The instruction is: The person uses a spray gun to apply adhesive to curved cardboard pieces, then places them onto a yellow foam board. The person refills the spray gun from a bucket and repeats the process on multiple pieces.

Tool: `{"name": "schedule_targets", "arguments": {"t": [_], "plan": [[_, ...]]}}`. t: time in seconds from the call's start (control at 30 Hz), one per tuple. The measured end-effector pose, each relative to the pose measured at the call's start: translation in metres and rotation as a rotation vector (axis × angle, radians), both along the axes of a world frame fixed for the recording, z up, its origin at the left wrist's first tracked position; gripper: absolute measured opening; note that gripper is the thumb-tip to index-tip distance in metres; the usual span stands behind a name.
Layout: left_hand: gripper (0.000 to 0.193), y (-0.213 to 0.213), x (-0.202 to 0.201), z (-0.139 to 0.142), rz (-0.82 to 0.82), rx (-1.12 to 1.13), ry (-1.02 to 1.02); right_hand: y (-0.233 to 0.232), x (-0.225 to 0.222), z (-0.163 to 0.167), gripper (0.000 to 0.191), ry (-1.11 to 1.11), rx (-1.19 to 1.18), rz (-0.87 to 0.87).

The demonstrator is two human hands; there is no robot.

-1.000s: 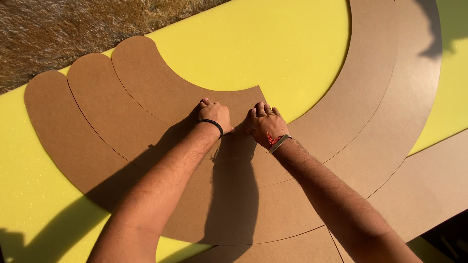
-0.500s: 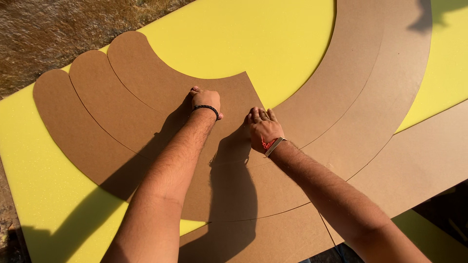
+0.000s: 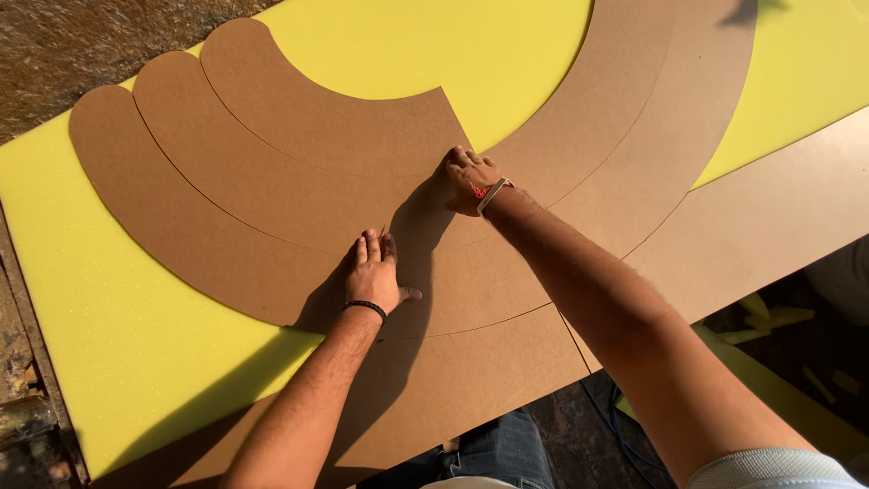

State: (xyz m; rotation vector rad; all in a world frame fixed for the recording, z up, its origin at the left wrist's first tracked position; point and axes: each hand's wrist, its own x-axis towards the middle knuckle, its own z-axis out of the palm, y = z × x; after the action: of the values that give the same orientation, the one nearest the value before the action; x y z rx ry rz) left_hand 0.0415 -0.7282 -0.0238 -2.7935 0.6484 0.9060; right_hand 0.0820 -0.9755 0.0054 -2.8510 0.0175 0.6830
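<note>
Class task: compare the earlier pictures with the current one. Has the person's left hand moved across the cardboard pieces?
Yes. The left hand has slid back toward the person, away from the innermost cardboard arc's straight end, where the right hand lies.

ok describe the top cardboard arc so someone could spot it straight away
On the big yellow foam sheet lies a fan of three overlapping brown cardboard arcs. The one meant is the innermost arc, farthest from the person, its straight-cut end by the right hand. Alone among them, its curved inner edge borders bare yellow foam.
</note>
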Motion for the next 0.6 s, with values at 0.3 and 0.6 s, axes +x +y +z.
{"name": "schedule_targets", "arguments": {"t": [0.3, 0.6], "plan": [[0.118, 0.018, -0.041, 0.007, 0.059, -0.279, -0.060, 0.073, -0.305, 0.012, 0.046, -0.416, 0.658, -0.933], [0.097, 0.066, -0.265, 0.025, 0.104, -1.117, 1.327, 0.235, -0.589, 0.020, 0.032, -0.751, 1.046, -1.670]]}}
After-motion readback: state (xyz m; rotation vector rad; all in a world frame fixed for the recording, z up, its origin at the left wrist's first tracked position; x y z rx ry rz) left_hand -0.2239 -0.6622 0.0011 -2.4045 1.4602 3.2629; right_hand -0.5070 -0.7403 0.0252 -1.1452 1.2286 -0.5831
